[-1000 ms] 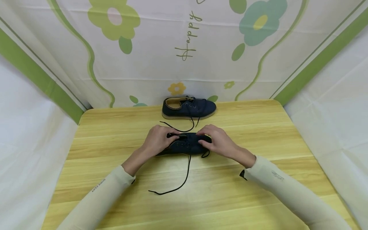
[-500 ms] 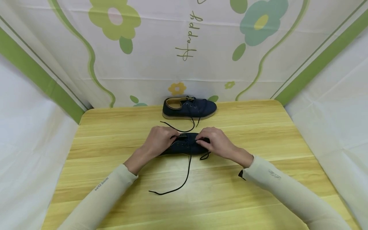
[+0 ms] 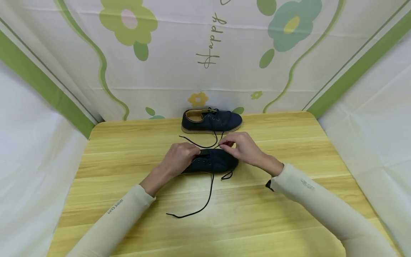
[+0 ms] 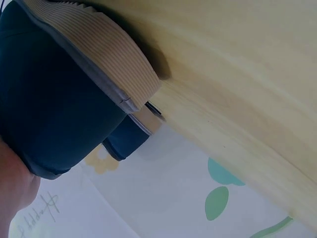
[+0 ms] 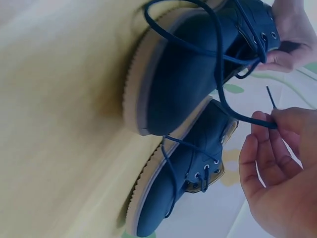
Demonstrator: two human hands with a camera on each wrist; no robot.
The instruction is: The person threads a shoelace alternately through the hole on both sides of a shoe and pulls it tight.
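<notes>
A navy lace-up shoe (image 3: 221, 161) lies nearest me on the table, toe to the right. My left hand (image 3: 179, 157) grips the upper at its opening, beside the eyelets. In the right wrist view that hand's thumb (image 5: 277, 60) shows at the opening. Between thumb and fingertips, my right hand (image 3: 245, 148) pinches a dark shoelace (image 5: 240, 117) near its end, raised on the shoe's far side. The lace's tip pokes out past the fingers. Another lace end (image 3: 208, 198) trails over the near side onto the table. The left wrist view shows the heel (image 4: 59, 104) up close.
A matching navy shoe (image 3: 226, 121) stands behind, by the table's back edge, its laces hanging towards me. The wooden table (image 3: 273, 221) meets a white flowered cloth (image 3: 167, 67) at the back. White cloths also hang at both sides.
My right hand first closed its fingertips over the shoe's top, then moved up and away to the far side with the lace. My left hand stayed at the opening.
</notes>
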